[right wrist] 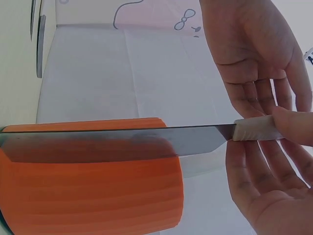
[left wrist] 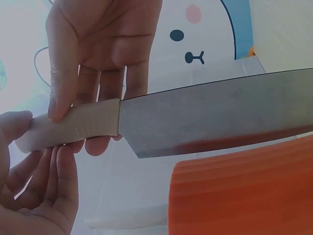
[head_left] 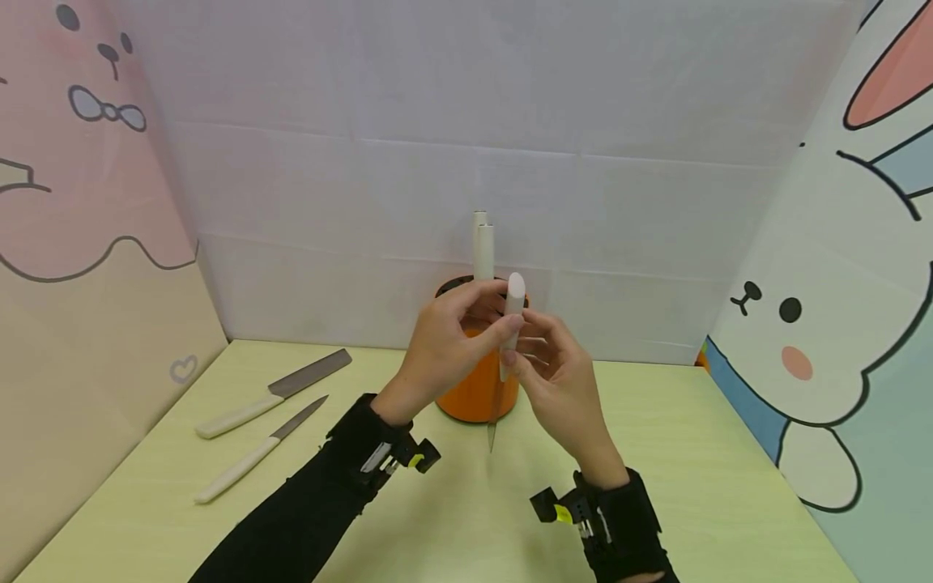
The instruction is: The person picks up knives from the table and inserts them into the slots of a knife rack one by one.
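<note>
Both hands hold one kitchen knife (left wrist: pixel 220 107) in front of the orange knife holder (head_left: pixel 466 397), blade pointing down. My left hand (head_left: pixel 455 336) pinches its off-white handle (head_left: pixel 514 295) near the butt end. Lower down, close to where the blade starts, my right hand (head_left: pixel 564 380) also pinches the handle with thumb and fingers. In the right wrist view the broad blade (right wrist: pixel 195 142) overlaps the orange holder's wall (right wrist: pixel 122 196). Two white handles (head_left: pixel 484 251) stick up from the holder's dark top, which my left hand partly hides.
On the table (head_left: pixel 692 470) at the left lie a square-ended cleaver (head_left: pixel 312 372) and a slimmer pointed knife (head_left: pixel 244 465), blades angled away to the right. A white sheet (head_left: pixel 328 202) hangs behind; cartoon-printed panels (head_left: pixel 824 324) stand at both sides.
</note>
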A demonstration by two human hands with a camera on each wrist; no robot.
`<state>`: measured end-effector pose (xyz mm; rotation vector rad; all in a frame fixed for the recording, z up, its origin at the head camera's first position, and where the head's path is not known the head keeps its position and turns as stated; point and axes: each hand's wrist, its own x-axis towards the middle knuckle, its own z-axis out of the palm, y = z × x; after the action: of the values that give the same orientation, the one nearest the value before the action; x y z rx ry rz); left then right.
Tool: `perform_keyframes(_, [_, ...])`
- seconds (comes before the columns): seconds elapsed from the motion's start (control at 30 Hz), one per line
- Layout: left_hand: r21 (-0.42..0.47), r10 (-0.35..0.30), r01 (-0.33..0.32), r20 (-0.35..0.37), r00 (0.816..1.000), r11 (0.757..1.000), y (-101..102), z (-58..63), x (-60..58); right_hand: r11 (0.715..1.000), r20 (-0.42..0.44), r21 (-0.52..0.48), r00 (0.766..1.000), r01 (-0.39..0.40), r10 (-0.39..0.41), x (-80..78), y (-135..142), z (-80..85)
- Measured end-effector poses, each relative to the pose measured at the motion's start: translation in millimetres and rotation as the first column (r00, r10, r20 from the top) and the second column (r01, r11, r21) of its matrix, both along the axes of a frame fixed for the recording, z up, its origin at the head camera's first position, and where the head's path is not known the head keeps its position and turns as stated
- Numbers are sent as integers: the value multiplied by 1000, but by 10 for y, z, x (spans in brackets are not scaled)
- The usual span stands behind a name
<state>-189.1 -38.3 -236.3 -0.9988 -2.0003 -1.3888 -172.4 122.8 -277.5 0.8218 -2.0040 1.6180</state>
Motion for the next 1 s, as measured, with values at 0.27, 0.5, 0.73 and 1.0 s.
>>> perform_keyframes(0.27, [12, 29, -29, -27, 999, 1000, -39, -33, -80, 999, 14, 3, 999, -52, 52, 14, 3, 8])
perform_keyframes(0.5, [15, 28, -28, -25, 999, 1000, -113, 21, -270, 996, 16, 63, 998, -59, 58, 5, 69, 9])
perform_keyframes(0.73, [23, 59, -58, -42, 997, 998, -150, 500, -71, 997, -15, 78, 1000, 0, 1, -38, 188, 3])
perform_keyframes(1.0, [22, 87, -85, -62, 994, 996, -200, 896, -118, 988, -17, 138, 997, 72, -71, -61, 265, 1])
